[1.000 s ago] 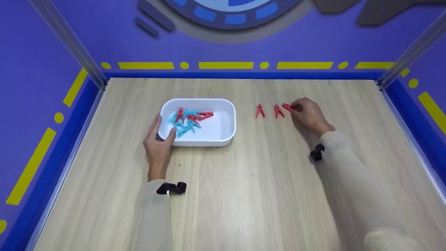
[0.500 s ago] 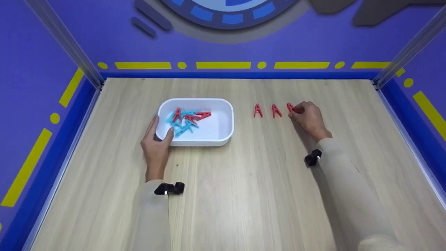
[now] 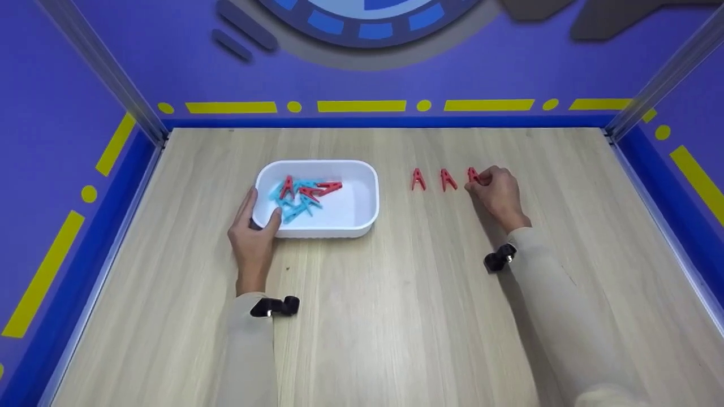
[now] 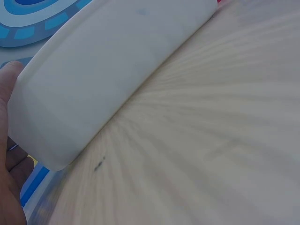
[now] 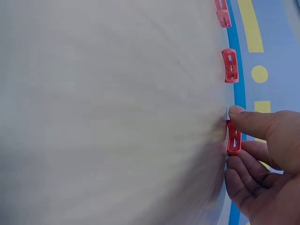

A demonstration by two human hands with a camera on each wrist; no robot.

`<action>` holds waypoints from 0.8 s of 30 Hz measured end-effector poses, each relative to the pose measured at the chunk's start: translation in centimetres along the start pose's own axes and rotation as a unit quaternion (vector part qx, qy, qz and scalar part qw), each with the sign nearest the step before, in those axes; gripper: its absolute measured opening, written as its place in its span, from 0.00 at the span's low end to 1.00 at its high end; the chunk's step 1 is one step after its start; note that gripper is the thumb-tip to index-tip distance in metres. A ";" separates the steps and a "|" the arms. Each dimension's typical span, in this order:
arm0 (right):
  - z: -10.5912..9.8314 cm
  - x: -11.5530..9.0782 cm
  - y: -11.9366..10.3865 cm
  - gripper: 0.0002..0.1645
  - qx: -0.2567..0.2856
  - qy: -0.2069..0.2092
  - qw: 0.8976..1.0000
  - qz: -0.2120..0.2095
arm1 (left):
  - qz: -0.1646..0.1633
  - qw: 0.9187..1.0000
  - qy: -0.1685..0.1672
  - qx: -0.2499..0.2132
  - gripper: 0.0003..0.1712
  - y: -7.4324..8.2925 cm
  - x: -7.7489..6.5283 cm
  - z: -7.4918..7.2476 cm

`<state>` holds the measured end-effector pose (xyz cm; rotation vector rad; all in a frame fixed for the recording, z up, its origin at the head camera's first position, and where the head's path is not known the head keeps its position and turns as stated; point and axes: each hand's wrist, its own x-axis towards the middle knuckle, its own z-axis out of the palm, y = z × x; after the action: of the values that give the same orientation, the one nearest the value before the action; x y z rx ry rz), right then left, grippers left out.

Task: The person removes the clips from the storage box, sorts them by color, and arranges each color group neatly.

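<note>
My left hand (image 3: 251,246) grips the left end of a white plastic tub (image 3: 353,208), thumb over the near rim and fingers along the outer wall. Inside lie several blue clothespins (image 3: 294,213) mixed with red ones, heaped toward the left. Over on the right, my right hand (image 3: 500,195) has thumb and fingers around a red clothespin (image 5: 234,138) on the table; the hand partly covers it in the head view. Left of it, a middle red clothespin (image 3: 447,180) and a further red clothespin (image 3: 418,180) form a row with it, legs pointing toward me.
The pale wooden table (image 3: 362,305) reaches to a blue-purple back wall (image 3: 362,85), with similar panels at both sides. Metal posts stand at the back corners. Bare wood separates the tub from the row of clothespins.
The clothespin at my right hand has turned from lying slanted to standing in line with the other two. My right wrist has shifted slightly left. The left hand and tub stay put.
</note>
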<state>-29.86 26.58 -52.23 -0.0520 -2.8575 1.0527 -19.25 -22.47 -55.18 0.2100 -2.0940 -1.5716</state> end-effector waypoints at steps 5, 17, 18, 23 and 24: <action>0.2 -0.1 -0.1 0.21 0.007 0.003 1.000 0.009 | 0.006 1.000 0.002 0.001 0.41 0.0 0.1 -0.1; 0.4 -0.1 -0.1 0.22 0.012 0.001 0.999 0.030 | -0.003 1.000 -0.001 0.012 0.40 -0.1 -0.1 -0.1; 0.4 -0.1 -0.1 0.22 0.011 0.002 0.999 0.032 | -0.002 1.000 -0.001 0.011 0.40 -0.2 -0.1 -0.1; 0.4 -0.1 0.0 0.23 0.016 0.000 0.999 0.033 | 0.001 1.000 0.001 0.008 0.40 -0.3 -0.1 0.0; 0.3 0.0 0.1 0.23 0.018 -0.002 0.999 0.032 | 0.002 1.000 0.002 0.008 0.40 -0.3 0.0 0.0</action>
<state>-29.85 26.42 -52.55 -0.1407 -2.8572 1.1155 -19.28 -22.50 -55.43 0.2132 -2.1040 -1.5501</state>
